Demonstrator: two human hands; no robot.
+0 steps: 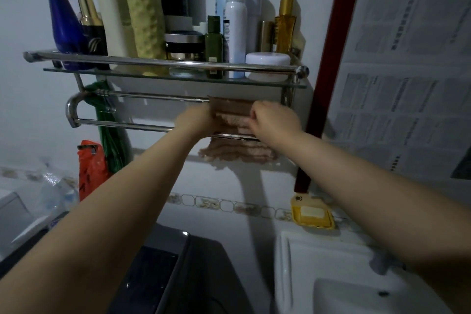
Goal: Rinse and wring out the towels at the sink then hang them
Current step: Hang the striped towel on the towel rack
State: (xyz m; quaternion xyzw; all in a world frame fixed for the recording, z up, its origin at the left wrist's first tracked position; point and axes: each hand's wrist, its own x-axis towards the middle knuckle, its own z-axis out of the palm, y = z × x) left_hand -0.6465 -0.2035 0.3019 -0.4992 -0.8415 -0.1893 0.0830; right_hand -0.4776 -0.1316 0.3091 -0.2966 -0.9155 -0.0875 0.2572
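Note:
A small brown and pink towel [233,112] lies draped over the two chrome bars of the wall rack [122,123], near the rack's right end. Its frayed lower edge hangs below the front bar. My left hand [197,120] grips the towel's left side. My right hand [274,120] pinches its right side at the top. Both arms reach up and forward from the bottom corners. The white sink [300,275] sits at the lower right.
A glass shelf [178,76] above the bars carries several bottles and jars. Green cloth [109,135] and an orange bag [91,171] hang at the rack's left. A yellow soap dish [312,214] sits on the wall above the sink. A dark appliance [163,275] stands below.

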